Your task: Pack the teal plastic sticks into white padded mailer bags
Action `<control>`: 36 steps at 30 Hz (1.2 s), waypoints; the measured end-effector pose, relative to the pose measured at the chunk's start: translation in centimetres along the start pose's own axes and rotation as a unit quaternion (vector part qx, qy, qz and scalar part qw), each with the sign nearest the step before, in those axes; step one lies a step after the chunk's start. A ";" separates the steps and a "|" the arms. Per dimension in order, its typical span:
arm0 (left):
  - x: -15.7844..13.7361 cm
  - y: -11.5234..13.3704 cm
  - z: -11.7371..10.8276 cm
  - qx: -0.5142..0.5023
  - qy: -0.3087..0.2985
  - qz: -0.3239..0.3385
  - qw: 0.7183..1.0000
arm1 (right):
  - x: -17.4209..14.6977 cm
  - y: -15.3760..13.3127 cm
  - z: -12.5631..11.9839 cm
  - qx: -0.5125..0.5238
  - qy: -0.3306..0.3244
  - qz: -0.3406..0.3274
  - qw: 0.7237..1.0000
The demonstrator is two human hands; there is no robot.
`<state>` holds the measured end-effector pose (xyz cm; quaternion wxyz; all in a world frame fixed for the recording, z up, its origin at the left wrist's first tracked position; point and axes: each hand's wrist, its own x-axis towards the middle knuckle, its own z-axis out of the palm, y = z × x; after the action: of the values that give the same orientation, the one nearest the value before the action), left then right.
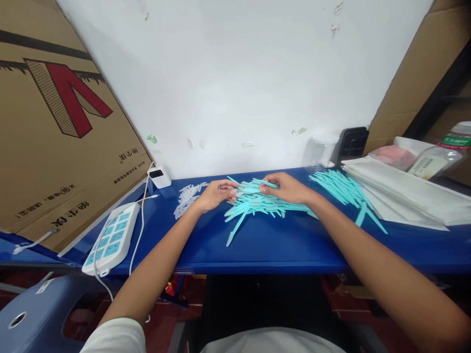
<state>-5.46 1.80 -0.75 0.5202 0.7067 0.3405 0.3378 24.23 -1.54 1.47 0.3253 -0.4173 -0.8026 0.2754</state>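
Note:
A heap of slim teal plastic sticks (257,203), shaped like eyebrow razors, lies on the blue table in front of me. My right hand (285,187) is closed at the heap's upper right, with a teal stick (270,184) pinched between thumb and fingers. At the upper left edge, my left hand (218,194) has its thumb and fingers pinched together; whatever is between them is too small to make out. Left of that hand lies a small pile of translucent pieces (187,200), each short and narrow. One teal stick (237,228) juts out toward the table's front edge.
A second teal bunch (340,189) lies right, beside stacked white sheets (397,191). Behind stand a clear jar (324,149) and a black device (351,147). Left are a power strip (112,240), white cables, a small white device (160,177) and a large carton (66,147).

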 end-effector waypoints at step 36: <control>0.0 0.4 0.7 0.090 0.110 0.099 0.985 | -0.5 -0.8 -0.8 0.034 -0.048 0.042 0.997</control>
<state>-4.90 1.35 -0.56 0.3782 0.7394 0.3531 0.4307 24.67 -2.21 2.45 0.2887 -0.4250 -0.7894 0.3360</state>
